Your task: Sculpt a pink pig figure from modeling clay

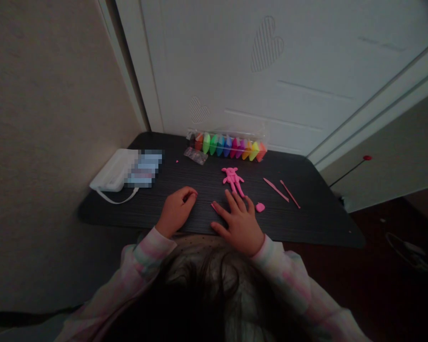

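Observation:
My right hand (238, 222) lies flat on the dark table, fingers spread, with its index fingertip at a small strip of pink clay (213, 205). Just beyond those fingers is a flat pink clay figure (232, 178) with round ears, arms and long legs. Its feet come close to my fingertips. To the right of the hand sits a small rounded lump of pink clay (260, 207). My left hand (178, 209) rests on its side with the fingers curled in and closed; whatever may be between them is hidden.
Two pink modelling tools (276, 190) lie on the right of the table (317, 218). A clear pack of coloured clay (228, 146) stands at the back beside a crumpled wrapper (196, 155). At left are a white case (116, 168) with a cable and a blurred-out item (144, 168).

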A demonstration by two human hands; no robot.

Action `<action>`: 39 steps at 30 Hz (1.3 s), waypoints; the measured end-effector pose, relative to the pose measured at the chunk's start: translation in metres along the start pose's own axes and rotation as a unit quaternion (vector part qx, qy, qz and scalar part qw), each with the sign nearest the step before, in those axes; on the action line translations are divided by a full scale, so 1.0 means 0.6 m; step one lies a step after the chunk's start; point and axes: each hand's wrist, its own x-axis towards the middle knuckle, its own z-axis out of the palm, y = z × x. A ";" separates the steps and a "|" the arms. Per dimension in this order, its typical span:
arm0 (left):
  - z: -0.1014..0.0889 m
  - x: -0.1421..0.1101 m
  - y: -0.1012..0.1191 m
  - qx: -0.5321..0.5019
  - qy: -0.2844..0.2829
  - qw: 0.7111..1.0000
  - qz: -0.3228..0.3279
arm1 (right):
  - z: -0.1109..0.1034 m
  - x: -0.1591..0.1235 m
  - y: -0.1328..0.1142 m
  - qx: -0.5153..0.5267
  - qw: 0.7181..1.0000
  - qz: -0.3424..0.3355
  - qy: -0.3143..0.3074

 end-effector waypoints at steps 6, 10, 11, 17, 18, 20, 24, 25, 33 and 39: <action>-0.001 0.000 0.000 -0.010 0.001 1.000 0.002 | -0.001 0.004 -0.003 0.010 1.000 -0.029 -0.007; -0.001 0.000 0.000 -0.013 -0.001 1.000 0.000 | 0.001 0.006 -0.003 0.001 1.000 -0.003 0.004; -0.001 0.000 -0.001 -0.013 -0.003 1.000 0.000 | 0.002 0.007 -0.003 0.003 1.000 -0.017 -0.002; 0.002 0.001 -0.006 -0.015 0.001 1.000 0.011 | 0.004 0.008 -0.002 -0.018 1.000 0.015 0.013; 0.002 0.000 -0.007 -0.014 0.000 1.000 0.011 | 0.004 0.007 -0.003 -0.019 1.000 0.009 0.012; 0.002 0.000 -0.007 -0.013 -0.001 1.000 0.012 | 0.003 0.006 -0.004 -0.014 1.000 -0.023 0.001; 0.002 0.000 -0.004 -0.007 0.004 1.000 0.010 | 0.001 0.009 -0.003 -0.015 1.000 0.005 0.006; 0.002 0.000 -0.004 -0.006 0.004 1.000 0.009 | 0.001 0.010 -0.003 -0.017 1.000 0.014 0.009; 0.002 0.000 -0.004 -0.003 0.004 1.000 0.016 | 0.005 0.013 -0.001 -0.009 1.000 0.009 0.011; 0.002 0.000 -0.005 -0.010 0.004 1.000 0.013 | 0.005 0.014 0.000 0.004 1.000 -0.029 -0.002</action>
